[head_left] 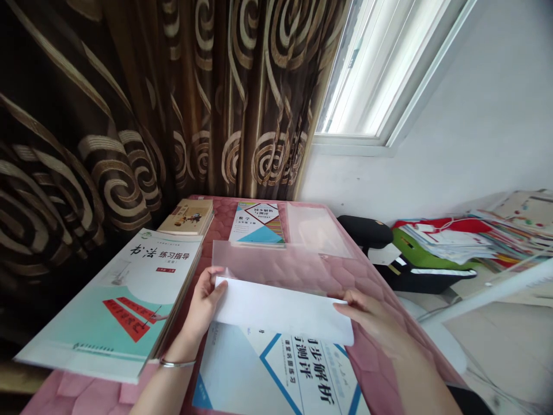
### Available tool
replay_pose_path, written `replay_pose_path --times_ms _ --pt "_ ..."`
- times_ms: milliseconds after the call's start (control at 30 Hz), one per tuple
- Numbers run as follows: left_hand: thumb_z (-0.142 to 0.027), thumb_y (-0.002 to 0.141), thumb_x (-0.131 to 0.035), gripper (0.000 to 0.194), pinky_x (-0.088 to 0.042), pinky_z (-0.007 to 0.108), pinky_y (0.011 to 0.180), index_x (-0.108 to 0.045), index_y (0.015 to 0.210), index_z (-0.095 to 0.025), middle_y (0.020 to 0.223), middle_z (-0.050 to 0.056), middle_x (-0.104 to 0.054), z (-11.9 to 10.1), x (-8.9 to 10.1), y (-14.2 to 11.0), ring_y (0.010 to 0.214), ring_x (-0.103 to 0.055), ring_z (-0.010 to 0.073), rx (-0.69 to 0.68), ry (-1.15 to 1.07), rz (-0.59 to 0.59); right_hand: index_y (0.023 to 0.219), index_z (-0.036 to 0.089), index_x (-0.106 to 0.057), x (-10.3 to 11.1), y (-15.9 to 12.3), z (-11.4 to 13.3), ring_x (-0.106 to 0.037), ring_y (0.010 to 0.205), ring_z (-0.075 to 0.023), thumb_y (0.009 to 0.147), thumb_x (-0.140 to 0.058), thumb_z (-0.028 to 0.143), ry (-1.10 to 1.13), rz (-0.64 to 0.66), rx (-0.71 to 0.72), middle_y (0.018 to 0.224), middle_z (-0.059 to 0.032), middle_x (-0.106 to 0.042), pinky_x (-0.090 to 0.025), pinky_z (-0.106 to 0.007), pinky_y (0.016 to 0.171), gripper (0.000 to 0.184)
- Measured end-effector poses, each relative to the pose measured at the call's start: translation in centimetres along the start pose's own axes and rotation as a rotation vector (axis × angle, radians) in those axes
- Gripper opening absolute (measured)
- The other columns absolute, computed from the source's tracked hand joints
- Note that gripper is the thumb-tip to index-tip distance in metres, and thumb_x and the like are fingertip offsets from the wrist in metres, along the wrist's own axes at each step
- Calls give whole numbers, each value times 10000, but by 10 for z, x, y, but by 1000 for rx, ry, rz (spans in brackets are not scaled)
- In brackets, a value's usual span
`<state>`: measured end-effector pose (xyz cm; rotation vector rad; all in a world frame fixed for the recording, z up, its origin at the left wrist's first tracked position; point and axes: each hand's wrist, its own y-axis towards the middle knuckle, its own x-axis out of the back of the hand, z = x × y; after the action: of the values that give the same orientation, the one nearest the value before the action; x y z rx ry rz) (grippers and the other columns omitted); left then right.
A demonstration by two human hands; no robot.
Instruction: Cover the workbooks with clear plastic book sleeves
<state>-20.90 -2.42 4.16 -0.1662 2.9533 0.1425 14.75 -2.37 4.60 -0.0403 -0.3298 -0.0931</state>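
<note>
Left hand [203,305] and right hand [367,320] pinch opposite ends of a clear plastic book cover [280,288], frame center, over a blue-white workbook [276,374]. Calligraphy book [116,300] crowds left; bare pink tabletop [363,271] shows right.

Book cover [276,271] clear glossy plastic; workbook [276,374] glossy paper; tablecloth [371,276] quilted pink cloth.

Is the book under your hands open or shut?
Shut: the workbook lies cover up, with a translucent sleeve partly over its top edge, between both hands.
</note>
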Motion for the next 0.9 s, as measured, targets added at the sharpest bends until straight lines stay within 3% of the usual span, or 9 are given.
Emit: replay_pose_path --times_ms 100,200,367,600,767,900 --pt "-374 757 -710 403 -466 236 638 -521 1081 -227 828 -9 -650 2 1 1 707 -616 143 -8 -29 18 550 219 -568 3 -2 3 -633 980 -304 566 -793 471 54 98 -53 946 -72 -719 -496 -364 757 338" --pt "-370 757 -713 440 -492 269 691 -512 1122 -230 890 21 -695 2 1 2 785 -656 180 -8 -47 36 533 223 -568 4 -2 4 -621 1049 -328 540 -814 469 76 102 -69 1031 -89 -719 -495 -400 815 348" --pt "-369 764 -701 540 -499 282 717 -502 1245 -226 979 54 -717 -2 0 0 877 -668 213 31 -70 72 573 222 -588 1 0 2 -627 1033 -319 596 -792 470 90 119 -46 1027 -95 -715 -505 -387 779 323" --pt "-370 743 -711 598 -497 271 705 -514 1288 -221 1008 50 -702 -3 -1 0 831 -665 194 17 -67 9 614 207 -571 -7 1 2 -636 859 -260 643 -744 560 94 42 10 987 -74 -701 -475 -312 636 394" --pt "-351 728 -740 692 -496 261 704 -446 1343 -235 1000 49 -706 -2 -1 0 852 -662 189 17 -87 37 518 208 -485 -6 1 3 -557 1151 -337 616 -768 542 77 44 78 1137 -84 -672 -469 -342 780 449" --pt "-335 713 -758 713 -496 268 725 -438 1342 -240 1021 52 -704 -2 -2 1 878 -662 188 -4 -92 28 509 215 -476 -2 0 5 -489 1250 -353 598 -774 529 46 78 70 1196 -81 -656 -457 -358 821 442"
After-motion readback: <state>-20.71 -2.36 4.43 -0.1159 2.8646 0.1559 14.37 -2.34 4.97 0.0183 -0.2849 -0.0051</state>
